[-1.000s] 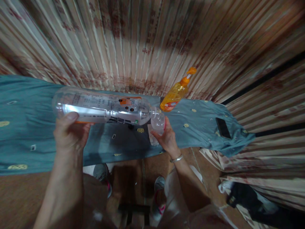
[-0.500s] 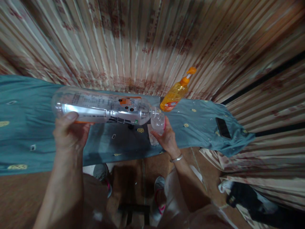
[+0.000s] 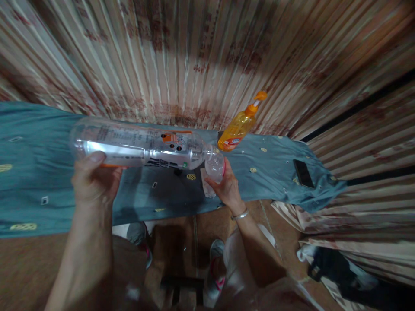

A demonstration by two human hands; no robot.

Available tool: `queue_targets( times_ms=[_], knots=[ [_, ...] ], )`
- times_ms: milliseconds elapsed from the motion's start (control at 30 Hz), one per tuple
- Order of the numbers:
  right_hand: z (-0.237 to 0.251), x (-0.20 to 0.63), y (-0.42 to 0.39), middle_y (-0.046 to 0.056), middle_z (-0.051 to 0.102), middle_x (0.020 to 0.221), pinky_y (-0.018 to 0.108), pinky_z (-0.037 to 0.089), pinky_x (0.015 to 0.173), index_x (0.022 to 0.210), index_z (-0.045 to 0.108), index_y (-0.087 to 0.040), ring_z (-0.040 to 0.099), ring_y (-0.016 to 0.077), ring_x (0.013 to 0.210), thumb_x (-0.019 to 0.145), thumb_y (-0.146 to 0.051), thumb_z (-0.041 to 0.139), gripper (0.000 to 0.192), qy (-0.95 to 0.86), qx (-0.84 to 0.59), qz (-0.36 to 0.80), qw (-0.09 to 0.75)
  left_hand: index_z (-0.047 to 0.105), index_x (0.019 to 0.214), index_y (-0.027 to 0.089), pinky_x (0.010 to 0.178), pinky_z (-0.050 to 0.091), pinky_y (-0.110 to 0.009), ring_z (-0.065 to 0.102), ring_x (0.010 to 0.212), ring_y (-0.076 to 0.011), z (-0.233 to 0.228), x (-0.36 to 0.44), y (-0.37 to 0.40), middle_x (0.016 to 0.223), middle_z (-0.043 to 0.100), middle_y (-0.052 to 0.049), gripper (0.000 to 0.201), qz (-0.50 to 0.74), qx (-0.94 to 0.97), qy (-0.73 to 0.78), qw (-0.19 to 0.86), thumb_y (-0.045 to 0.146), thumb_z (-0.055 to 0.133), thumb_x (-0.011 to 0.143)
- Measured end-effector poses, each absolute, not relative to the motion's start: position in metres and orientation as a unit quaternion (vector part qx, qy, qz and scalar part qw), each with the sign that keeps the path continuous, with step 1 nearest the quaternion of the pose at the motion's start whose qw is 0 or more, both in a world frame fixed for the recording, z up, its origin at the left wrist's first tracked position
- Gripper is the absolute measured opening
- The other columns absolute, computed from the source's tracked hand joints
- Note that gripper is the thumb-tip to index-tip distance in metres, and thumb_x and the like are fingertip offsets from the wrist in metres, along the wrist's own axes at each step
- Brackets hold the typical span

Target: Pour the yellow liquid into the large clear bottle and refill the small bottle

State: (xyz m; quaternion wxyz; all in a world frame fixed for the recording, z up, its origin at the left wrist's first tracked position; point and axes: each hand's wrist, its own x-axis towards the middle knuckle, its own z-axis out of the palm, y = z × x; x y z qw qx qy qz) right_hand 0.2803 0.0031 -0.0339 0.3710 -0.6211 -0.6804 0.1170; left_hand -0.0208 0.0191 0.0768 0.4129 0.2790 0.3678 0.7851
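My left hand point(image 3: 96, 177) is wrapped round the base end of a large clear plastic bottle point(image 3: 139, 144) with an orange and black printed label. The bottle lies nearly level in the air, its neck pointing right. At its mouth, a small clear plastic cup point(image 3: 214, 167) is held in my right hand point(image 3: 227, 185), thumb on the near side and fingers behind. The bottle's mouth meets the cup's rim; whether liquid is flowing I cannot tell. Just beyond the cup stands an orange pump bottle point(image 3: 236, 129) of yellow liquid.
A teal patterned cloth point(image 3: 136, 194) covers the long table. Beneath the cup lies a folded pale tissue point(image 3: 208, 186). A black phone point(image 3: 304, 173) rests toward the right end. Pleated curtains point(image 3: 181, 65) hang behind and to the right, and dark clothing point(image 3: 340, 270) lies low at right.
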Motion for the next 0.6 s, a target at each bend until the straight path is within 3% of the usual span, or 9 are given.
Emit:
queue_targets(
  times_ms=[367, 600],
  knots=[
    [-0.0359, 0.2801, 0.0037, 0.023, 0.054, 0.153, 0.059, 0.047, 0.115, 0.158, 0.032, -0.014, 0.055, 0.0377, 0.141, 0.079, -0.042, 0.083, 0.098, -0.680, -0.622, 0.106, 0.375, 0.063, 0.096, 0.025, 0.074, 0.061, -0.039, 0.067, 0.083, -0.0257, 0.0787, -0.0206, 0.0174, 0.075, 0.063, -0.001, 0.055, 0.773, 0.299, 0.376, 0.415, 0.029, 0.077, 0.044],
    [-0.0343, 0.2781, 0.0032, 0.023, 0.053, 0.154, 0.058, 0.046, 0.116, 0.158, 0.032, -0.014, 0.053, 0.0365, 0.143, 0.079, -0.038, 0.083, 0.098, -0.679, -0.619, 0.105, 0.381, 0.065, 0.100, 0.027, 0.066, 0.061, -0.034, 0.054, 0.057, -0.0147, 0.0791, -0.0203, 0.0179, 0.071, 0.063, 0.003, 0.059, 0.784, 0.280, 0.370, 0.412, 0.025, 0.074, 0.042]
  ],
)
